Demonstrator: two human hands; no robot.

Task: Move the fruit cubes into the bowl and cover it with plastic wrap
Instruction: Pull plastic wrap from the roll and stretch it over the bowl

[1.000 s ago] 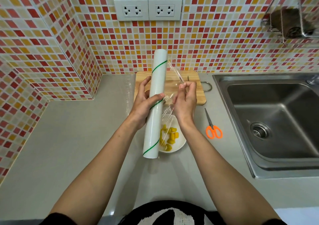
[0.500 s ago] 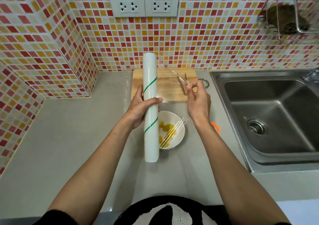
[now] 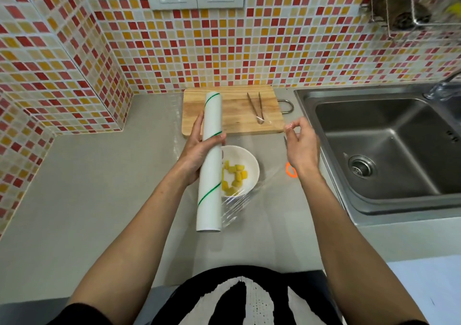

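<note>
Left hand (image 3: 197,150) grips the plastic wrap roll (image 3: 210,161) — long axis running away from the body, over the bowl's (image 3: 252,162) left edge. Right hand (image 3: 300,147) pinches the film's (image 3: 264,150) free edge to the right, so the sheet spans above the fruit cubes (image 3: 234,178) — scissors (image 3: 290,168) lie nearest that hand.

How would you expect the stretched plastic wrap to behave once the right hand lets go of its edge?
The plastic wrap looks thin and already wrinkles near the roll, so it would probably go limp and sag onto the bowl. It likely clings to itself, given those creases. The right hand only pinches it, which suggests it weighs next to nothing.
</note>
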